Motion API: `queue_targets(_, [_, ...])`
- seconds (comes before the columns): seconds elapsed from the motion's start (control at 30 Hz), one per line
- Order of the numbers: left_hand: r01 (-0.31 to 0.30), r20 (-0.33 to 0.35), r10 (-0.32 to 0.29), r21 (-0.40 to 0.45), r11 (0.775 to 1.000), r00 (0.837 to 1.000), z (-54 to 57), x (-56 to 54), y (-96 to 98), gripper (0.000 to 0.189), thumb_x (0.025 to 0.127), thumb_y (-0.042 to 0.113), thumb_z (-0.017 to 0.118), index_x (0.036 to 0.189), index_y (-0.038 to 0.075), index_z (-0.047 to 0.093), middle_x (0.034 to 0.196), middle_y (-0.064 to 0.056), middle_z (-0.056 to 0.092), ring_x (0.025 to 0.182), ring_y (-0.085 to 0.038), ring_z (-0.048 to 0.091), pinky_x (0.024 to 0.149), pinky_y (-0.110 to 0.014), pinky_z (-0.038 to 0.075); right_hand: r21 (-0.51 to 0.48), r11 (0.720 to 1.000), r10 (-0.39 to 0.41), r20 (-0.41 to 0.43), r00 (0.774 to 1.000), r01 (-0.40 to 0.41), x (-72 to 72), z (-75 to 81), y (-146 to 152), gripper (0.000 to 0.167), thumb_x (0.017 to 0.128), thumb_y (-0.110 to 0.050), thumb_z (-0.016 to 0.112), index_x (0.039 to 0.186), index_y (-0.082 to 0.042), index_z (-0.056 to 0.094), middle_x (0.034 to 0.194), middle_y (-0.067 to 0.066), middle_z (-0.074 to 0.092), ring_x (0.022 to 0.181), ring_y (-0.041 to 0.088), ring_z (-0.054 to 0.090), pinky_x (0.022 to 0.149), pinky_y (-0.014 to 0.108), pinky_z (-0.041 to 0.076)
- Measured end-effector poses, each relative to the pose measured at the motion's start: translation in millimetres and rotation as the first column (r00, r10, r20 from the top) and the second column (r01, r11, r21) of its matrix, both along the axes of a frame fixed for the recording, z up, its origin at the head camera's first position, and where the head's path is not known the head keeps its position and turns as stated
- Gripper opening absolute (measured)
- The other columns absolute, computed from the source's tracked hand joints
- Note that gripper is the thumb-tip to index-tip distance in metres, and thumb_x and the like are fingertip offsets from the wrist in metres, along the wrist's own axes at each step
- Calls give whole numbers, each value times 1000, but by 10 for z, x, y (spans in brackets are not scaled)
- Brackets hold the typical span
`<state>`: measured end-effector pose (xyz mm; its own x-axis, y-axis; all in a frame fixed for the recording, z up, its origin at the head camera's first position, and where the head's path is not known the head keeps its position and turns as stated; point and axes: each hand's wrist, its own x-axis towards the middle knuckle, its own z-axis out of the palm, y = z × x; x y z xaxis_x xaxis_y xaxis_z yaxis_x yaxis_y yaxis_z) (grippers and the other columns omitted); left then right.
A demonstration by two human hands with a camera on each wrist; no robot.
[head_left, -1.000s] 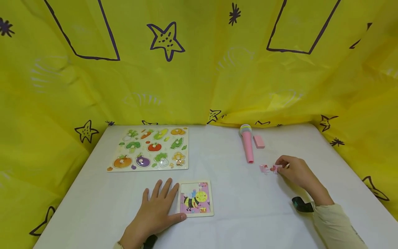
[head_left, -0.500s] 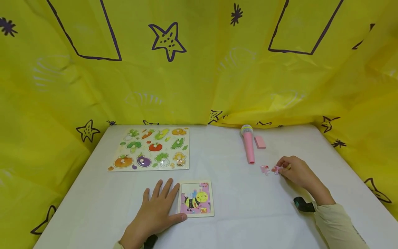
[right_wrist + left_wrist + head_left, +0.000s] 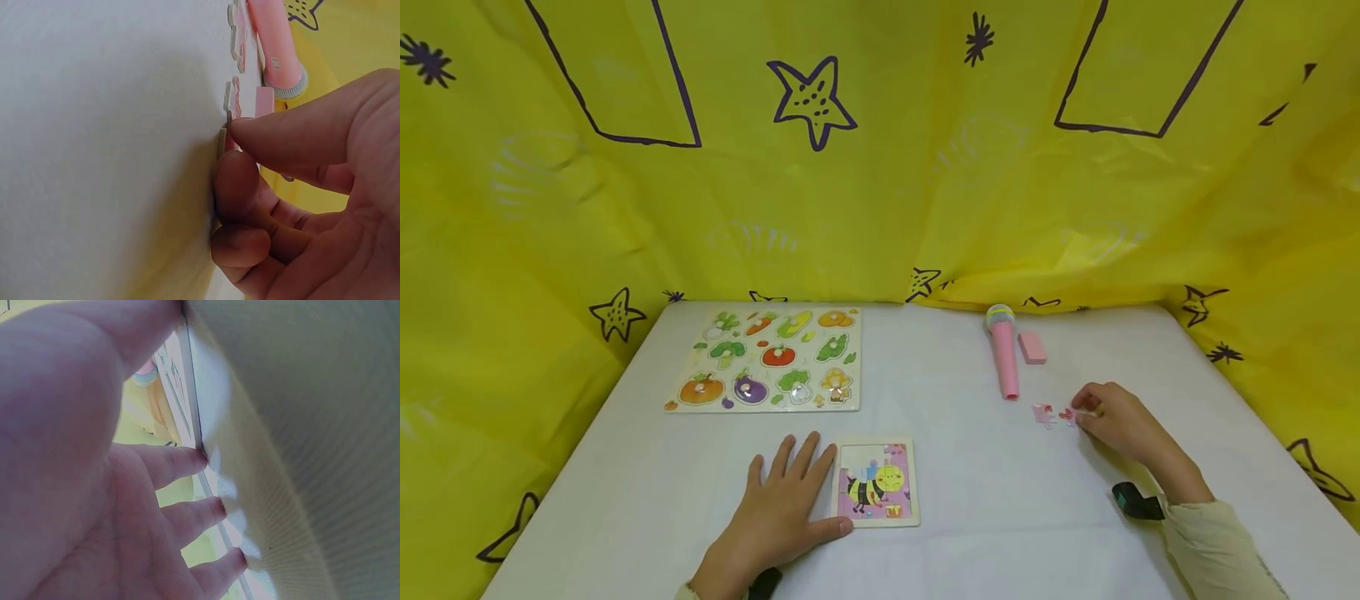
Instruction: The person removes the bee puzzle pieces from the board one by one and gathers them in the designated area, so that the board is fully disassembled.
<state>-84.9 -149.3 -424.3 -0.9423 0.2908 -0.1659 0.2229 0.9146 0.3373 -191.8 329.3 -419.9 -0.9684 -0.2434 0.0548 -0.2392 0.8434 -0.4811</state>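
My left hand lies flat on the white table, fingers spread and straight. Its thumb touches the lower left edge of a small framed bee puzzle. In the left wrist view the left hand fills the picture, with the puzzle frame's edge by the thumb. My right hand is at the right, thumb and forefinger pinching a small pink puzzle piece that lies on the table. The right wrist view shows this pinched piece under the fingertips. A second loose pink piece lies just to its left.
A vegetable peg puzzle board lies at the back left. A pink toy microphone and a pink block lie at the back right, just beyond the loose pieces. Yellow star-printed sheeting walls in the table on three sides.
Only the head view has drifted slightly. Both hands stay where they were, the right one still on the pink piece.
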Motion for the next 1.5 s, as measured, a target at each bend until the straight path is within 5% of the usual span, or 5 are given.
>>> queue_targets(0.37, [-6, 18, 6, -1, 1000, 1000, -31, 33, 2, 102, 86, 69, 78, 162, 10, 47, 171, -19, 32, 157, -52, 21, 115, -83, 11, -85, 989, -125, -74, 989, 118, 124, 33, -292, 15, 97, -5, 68, 104, 9, 68, 96, 20, 63, 87, 35, 60, 75, 49, 50])
queue_targets(0.6, [-12, 20, 12, -7, 1000, 1000, -19, 0, 22, 102, 85, 69, 78, 162, 10, 46, 172, -19, 31, 157, -52, 20, 115, -83, 10, -204, 973, -140, -149, 979, 108, 167, 170, -622, 20, 99, -6, 69, 112, 9, 68, 101, 21, 61, 80, 28, 63, 74, 44, 51])
queue_targets(0.93, [-20, 28, 20, 21, 1000, 999, -30, 12, 11, 102, 85, 68, 80, 162, 10, 47, 172, -19, 31, 157, -53, 20, 115, -83, 9, -298, 954, -37, -203, 979, -26, 246, 150, -1137, 17, 97, 3, 72, 113, 6, 68, 111, 20, 63, 84, 22, 63, 76, 38, 54])
queue_targets(1.5, [-19, 14, 19, 0, 1000, 1000, -22, 16, 32, 102, 85, 68, 80, 162, 10, 48, 171, -19, 33, 156, -53, 21, 115, -84, 10, -323, 932, 154, -65, 986, -167, 455, 25, -1977, 17, 99, -3, 72, 115, -1, 71, 112, 7, 60, 101, 26, 64, 88, 42, 56])
